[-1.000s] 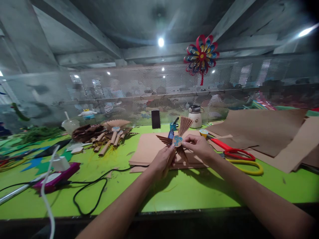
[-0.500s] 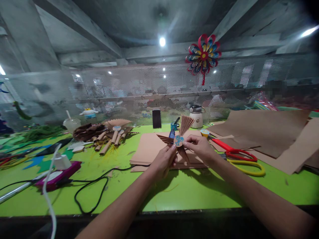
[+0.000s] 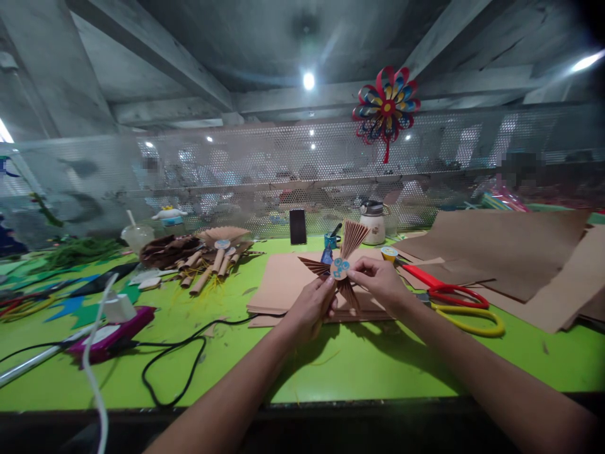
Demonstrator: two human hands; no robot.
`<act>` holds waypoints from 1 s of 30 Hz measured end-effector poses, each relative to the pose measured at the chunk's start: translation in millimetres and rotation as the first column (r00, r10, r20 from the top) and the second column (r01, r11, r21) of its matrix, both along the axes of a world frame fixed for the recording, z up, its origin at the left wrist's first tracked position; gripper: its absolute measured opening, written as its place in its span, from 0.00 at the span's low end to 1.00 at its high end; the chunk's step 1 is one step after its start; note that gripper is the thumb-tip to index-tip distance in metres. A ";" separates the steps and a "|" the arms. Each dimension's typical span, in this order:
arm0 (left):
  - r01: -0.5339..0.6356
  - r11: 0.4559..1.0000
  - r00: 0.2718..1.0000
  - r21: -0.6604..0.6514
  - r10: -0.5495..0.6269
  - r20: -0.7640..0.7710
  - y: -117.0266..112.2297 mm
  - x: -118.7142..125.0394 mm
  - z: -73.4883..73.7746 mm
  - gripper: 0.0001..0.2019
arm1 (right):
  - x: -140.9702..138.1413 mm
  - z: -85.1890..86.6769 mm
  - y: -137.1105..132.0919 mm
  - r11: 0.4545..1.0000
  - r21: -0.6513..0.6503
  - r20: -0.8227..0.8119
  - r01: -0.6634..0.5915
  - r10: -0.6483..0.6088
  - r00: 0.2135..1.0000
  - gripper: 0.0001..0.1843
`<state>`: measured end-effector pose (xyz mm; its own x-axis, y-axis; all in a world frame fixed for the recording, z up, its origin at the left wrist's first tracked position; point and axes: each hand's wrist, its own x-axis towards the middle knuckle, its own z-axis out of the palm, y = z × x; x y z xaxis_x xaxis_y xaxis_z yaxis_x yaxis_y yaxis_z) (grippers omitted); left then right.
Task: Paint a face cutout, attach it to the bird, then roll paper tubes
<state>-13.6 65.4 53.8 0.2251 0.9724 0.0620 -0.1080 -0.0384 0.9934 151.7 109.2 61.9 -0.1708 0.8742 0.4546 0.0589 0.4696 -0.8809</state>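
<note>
Between both hands is a pleated brown paper fan piece (image 3: 355,238), its folds spreading up, left and down from a round disc (image 3: 339,268) with blue markings. My left hand (image 3: 312,304) is closed on it from the lower left, thumb at the disc's lower edge. From the right, my right hand (image 3: 377,280) pinches the disc's edge with thumb and forefinger. Beneath them lies a stack of brown paper sheets (image 3: 276,284) on the green table (image 3: 378,375). A small blue bottle (image 3: 327,254) shows just behind the fan.
Red-handled scissors (image 3: 458,295) and yellow-handled scissors (image 3: 472,320) lie right of my right hand, by large brown sheets (image 3: 510,246). Leftward are brown paper rolls (image 3: 203,279), a purple power strip (image 3: 113,337) and a looped black cable (image 3: 191,378). A phone (image 3: 297,227) and jug (image 3: 373,226) stand behind.
Both hands keep their hold on the pleated paper fan, almost unmoved. The disc's blue pattern appears slightly turned, and the whole view has shifted very slightly.
</note>
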 end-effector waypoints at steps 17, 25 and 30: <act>-0.020 1.000 0.997 -0.020 0.018 -0.070 -2.1 1.7 3.6 0.17 | 1.3 -0.8 -0.6 0.999 0.020 0.079 0.028 -0.029 0.996 0.14; -0.007 1.000 0.998 0.023 0.008 -0.065 0.4 0.0 0.1 0.19 | 1.5 1.0 -1.7 0.999 0.029 0.085 0.035 -0.037 0.996 0.15; 0.003 1.000 0.999 0.004 -0.002 -0.053 4.2 -1.3 -3.1 0.18 | 1.0 -0.3 -0.3 0.998 0.043 0.108 0.043 -0.047 0.993 0.15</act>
<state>-14.9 69.6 50.7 0.2306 0.9716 0.0534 -0.0549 -0.0418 0.9976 152.7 108.9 61.6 -0.1823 0.8634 0.4704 0.1757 0.4993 -0.8484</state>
